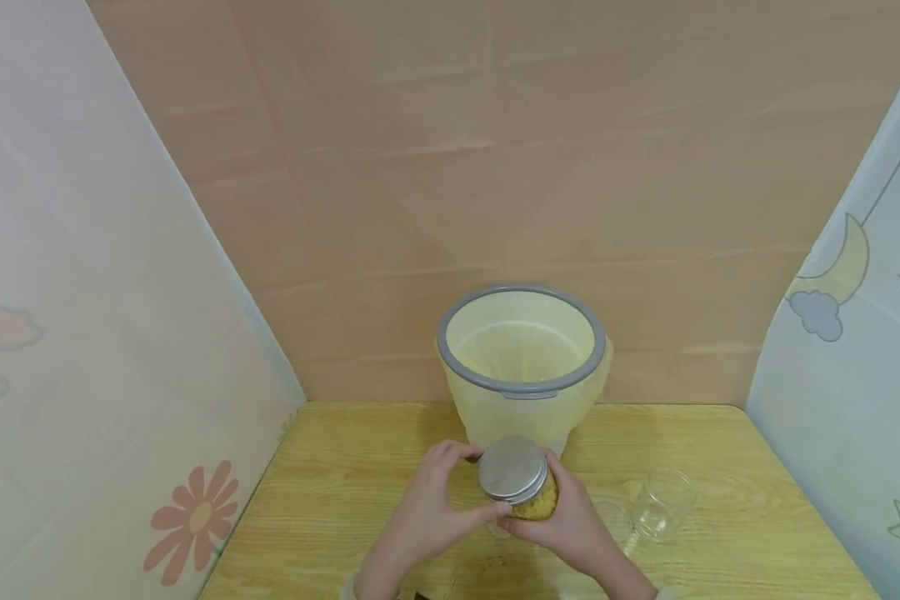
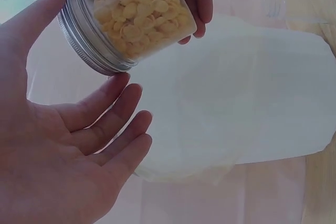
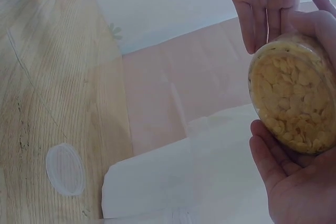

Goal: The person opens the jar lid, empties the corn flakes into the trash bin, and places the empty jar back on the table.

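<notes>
A clear jar (image 1: 537, 502) of yellow flakes, topped with a silver screw lid (image 1: 512, 468), is held tilted above the table before the bucket. My right hand (image 1: 566, 521) grips the jar's body from the right; in the right wrist view its fingers curl under the jar (image 3: 294, 98). At the lid, my left hand (image 1: 435, 500) spans the rim with thumb on one side and index fingertip on the other, as the left wrist view shows at the metal lid (image 2: 89, 32). Its other fingers stand free, loosely bent. The lid sits on the jar.
A pale bucket (image 1: 521, 421) with a grey rim (image 1: 450, 354) stands behind the hands, its top uncovered. To the right on the wooden table (image 1: 727, 467) lie a clear cup (image 1: 666, 504) and a clear round disc (image 1: 612, 518). Printed cloth walls (image 1: 247, 425) border the sides.
</notes>
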A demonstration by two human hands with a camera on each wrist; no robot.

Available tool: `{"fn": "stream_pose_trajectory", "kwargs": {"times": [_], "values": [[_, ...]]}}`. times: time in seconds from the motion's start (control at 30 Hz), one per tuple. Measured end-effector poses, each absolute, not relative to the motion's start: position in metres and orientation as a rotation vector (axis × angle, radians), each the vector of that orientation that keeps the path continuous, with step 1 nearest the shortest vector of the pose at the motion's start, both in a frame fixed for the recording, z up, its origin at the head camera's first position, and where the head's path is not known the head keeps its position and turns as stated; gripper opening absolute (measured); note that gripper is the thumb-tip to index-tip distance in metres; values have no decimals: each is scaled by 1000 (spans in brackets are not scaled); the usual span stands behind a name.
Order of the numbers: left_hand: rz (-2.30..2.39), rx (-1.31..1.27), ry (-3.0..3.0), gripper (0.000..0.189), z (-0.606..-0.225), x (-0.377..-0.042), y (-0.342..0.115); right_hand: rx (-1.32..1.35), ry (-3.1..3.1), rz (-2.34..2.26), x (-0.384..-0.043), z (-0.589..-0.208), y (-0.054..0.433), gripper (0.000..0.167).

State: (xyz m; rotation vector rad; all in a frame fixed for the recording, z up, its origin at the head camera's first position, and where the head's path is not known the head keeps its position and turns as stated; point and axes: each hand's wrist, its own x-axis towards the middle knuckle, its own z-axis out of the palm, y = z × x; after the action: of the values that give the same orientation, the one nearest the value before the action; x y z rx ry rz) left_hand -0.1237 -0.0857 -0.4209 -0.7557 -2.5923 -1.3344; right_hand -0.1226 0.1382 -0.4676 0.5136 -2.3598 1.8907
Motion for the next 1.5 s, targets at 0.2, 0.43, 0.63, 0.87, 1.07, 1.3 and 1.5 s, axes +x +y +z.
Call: {"fn": "stream_pose_trajectory", "kwargs": {"times": [0.2, 0.43, 0.63, 0.87, 1.07, 1.3, 1.5], "values": [[-1299, -791, -2572, 73, -418, -125, -83, 581, -2351, 1904, -121, -469, 135, 75], [-1325, -821, -2592, 77, -415, -128, -73, 580, -2428, 1787, -118, -472, 130, 78], [-1297, -859, -2594, 78, -415, -134, -68, 583, -2488, 1706, -117, -471, 128, 82], [-1272, -899, -2613, 84, -414, -136, -70, 592, -2462, 1794, -119, -470, 131, 81], [-1232, -921, -2622, 87, -415, -135, -75, 662, -2393, 1843, -121, -472, 133, 78], [-1313, -788, -2568, 82, -412, -134, -84, 609, -2410, 1891, -121, -473, 136, 79], [-1346, -665, -2506, 90, -407, -135, -95, 571, -2411, 1919, -122, -473, 140, 82]]}}
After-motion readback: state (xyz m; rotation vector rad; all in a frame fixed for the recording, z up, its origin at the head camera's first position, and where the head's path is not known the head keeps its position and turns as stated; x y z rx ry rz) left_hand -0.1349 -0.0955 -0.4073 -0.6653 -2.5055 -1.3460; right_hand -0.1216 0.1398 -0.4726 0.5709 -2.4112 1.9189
